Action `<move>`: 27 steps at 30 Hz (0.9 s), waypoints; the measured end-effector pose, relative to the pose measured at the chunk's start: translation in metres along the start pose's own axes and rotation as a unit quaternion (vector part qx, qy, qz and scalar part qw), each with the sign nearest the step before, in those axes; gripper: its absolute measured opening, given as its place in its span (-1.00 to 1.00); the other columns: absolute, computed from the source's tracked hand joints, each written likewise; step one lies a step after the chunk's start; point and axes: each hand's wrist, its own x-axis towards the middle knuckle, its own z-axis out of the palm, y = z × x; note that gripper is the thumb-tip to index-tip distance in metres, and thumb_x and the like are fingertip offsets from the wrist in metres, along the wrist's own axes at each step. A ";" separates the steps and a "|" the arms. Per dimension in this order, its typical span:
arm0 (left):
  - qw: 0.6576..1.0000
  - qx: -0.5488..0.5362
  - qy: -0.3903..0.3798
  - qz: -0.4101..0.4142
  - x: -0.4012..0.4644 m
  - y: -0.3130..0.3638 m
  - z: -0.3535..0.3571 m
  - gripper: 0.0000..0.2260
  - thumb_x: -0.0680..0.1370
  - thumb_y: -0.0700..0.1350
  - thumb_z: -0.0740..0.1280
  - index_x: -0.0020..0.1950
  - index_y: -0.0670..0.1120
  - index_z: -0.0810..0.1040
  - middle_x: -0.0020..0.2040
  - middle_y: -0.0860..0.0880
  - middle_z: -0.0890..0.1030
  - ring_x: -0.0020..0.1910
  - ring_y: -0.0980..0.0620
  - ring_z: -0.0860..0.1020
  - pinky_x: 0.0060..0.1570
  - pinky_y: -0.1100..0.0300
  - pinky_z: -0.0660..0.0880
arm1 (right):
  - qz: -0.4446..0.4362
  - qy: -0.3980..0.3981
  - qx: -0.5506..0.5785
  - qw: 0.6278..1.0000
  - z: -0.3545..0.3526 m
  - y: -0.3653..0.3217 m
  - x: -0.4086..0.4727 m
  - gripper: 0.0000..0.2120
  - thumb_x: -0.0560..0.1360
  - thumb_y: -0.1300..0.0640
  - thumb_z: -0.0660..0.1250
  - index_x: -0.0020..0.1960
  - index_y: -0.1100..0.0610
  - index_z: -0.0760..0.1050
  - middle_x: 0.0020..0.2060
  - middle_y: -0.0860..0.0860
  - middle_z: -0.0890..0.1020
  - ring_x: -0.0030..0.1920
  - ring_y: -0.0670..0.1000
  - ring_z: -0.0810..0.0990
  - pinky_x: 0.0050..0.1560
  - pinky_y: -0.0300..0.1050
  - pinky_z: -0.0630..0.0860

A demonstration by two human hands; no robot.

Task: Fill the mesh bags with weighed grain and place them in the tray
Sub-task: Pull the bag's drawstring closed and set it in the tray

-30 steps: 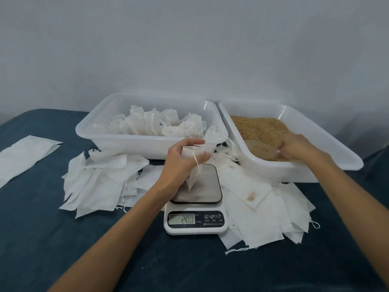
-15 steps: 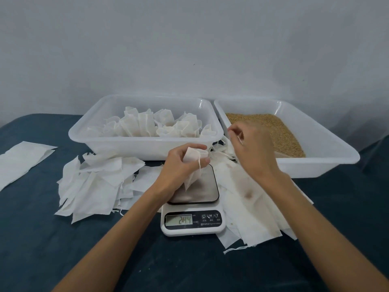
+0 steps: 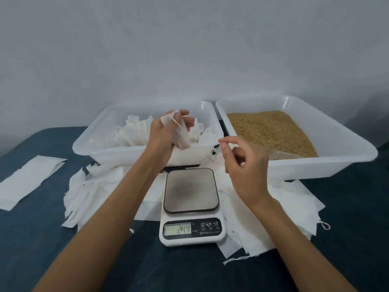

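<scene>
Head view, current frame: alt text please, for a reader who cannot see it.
The left hand holds a filled mesh bag over the tray of filled bags, while the right hand pinches its drawstring. An empty scale sits in front on loose flat bags, with a grain tray to the right.

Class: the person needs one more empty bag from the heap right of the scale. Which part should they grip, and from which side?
Pinch the empty bag at its loose near-right corner by the string loop, coming from the right; that edge lies free of the scale and grain tray.
</scene>
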 end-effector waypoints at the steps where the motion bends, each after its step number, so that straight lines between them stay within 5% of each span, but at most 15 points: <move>1: 1.000 0.010 0.008 -0.016 0.012 0.000 0.006 -0.81 0.74 -0.15 0.26 0.13 -0.17 0.66 -0.03 -0.15 0.74 0.02 -0.10 0.69 0.17 0.00 0.64 | 0.009 0.003 0.006 1.000 -0.001 0.000 0.000 -0.92 0.63 0.10 0.32 0.05 -0.03 0.59 -0.53 -0.04 0.49 -0.53 0.07 0.48 -0.46 0.07 0.41; 6: 0.992 0.087 0.059 -0.064 0.047 -0.004 0.027 -0.80 0.72 -0.24 0.20 0.12 -0.24 0.62 -0.14 -0.15 0.72 -0.14 -0.09 0.67 -0.03 0.06 0.63 | 0.053 0.025 0.040 0.997 -0.005 0.001 0.003 -0.93 0.63 0.11 0.32 0.03 0.01 0.59 -0.52 -0.05 0.51 -0.53 0.01 0.48 -0.47 -0.03 0.43; 9: 0.977 0.198 -0.009 -0.074 0.050 -0.006 0.027 -0.83 0.70 -0.29 0.22 0.05 -0.27 0.61 -0.19 -0.12 0.71 -0.26 -0.06 0.63 -0.25 0.19 0.60 | 0.082 0.044 0.069 0.993 -0.012 0.001 0.008 -0.92 0.63 0.12 0.32 0.02 0.05 0.60 -0.54 0.00 0.50 -0.55 0.01 0.45 -0.47 -0.12 0.40; 14: 0.877 0.467 -0.106 -0.044 0.046 -0.008 0.029 -0.87 0.63 -0.26 0.34 -0.03 -0.15 0.69 -0.07 -0.09 0.67 -0.20 0.06 0.55 -0.25 0.25 0.42 | 0.128 0.082 0.117 0.981 -0.020 0.000 0.014 -0.91 0.63 0.14 0.33 0.01 0.11 0.61 -0.55 0.06 0.52 -0.54 -0.04 0.46 -0.39 -0.24 0.40; 17: 0.858 0.504 -0.095 -0.027 0.033 -0.004 0.035 -0.81 0.60 -0.32 0.30 0.05 -0.13 0.68 0.01 -0.12 0.66 -0.11 0.00 0.58 -0.27 0.26 0.42 | 0.149 0.098 0.140 0.974 -0.023 0.000 0.017 -0.89 0.63 0.14 0.33 0.01 0.14 0.61 -0.55 0.06 0.52 -0.53 -0.06 0.46 -0.36 -0.23 0.41; 20: 0.859 0.500 -0.034 0.105 -0.001 -0.002 0.040 -0.70 0.51 -0.41 0.29 0.17 -0.17 0.64 0.11 -0.10 0.67 0.05 -0.07 0.59 -0.02 0.26 0.42 | 0.158 0.104 0.167 0.968 -0.026 0.001 0.019 -0.89 0.63 0.16 0.32 0.02 0.14 0.61 -0.56 0.01 0.51 -0.53 -0.07 0.44 -0.29 -0.23 0.43; 22: 0.853 0.465 -0.018 0.236 -0.037 -0.004 0.050 -0.71 0.45 -0.42 0.30 0.08 -0.16 0.65 0.03 -0.04 0.66 -0.05 0.04 0.56 0.00 0.31 0.40 | 0.169 0.107 0.189 0.961 -0.027 0.000 0.020 -0.89 0.63 0.17 0.32 0.02 0.15 0.61 -0.57 -0.02 0.49 -0.51 -0.05 0.43 -0.22 -0.18 0.45; 24: 0.858 0.421 -0.119 0.267 -0.065 -0.011 0.062 -0.80 0.46 -0.35 0.36 0.01 -0.13 0.67 -0.09 0.00 0.65 -0.16 0.12 0.54 -0.05 0.34 0.41 | 0.188 0.112 0.217 0.951 -0.029 0.000 0.023 -0.89 0.63 0.17 0.33 0.03 0.18 0.61 -0.57 -0.03 0.48 -0.50 -0.02 0.42 -0.25 -0.12 0.44; 27: 0.825 0.433 -0.322 0.168 -0.089 -0.024 0.075 -0.79 0.48 -0.06 0.58 0.07 -0.08 0.71 -0.03 0.01 0.67 -0.08 0.10 0.55 -0.01 0.21 0.46 | 0.216 0.121 0.261 0.933 -0.033 0.001 0.026 -0.89 0.62 0.19 0.33 0.04 0.22 0.61 -0.55 0.02 0.47 -0.48 0.01 0.35 -0.38 -0.11 0.37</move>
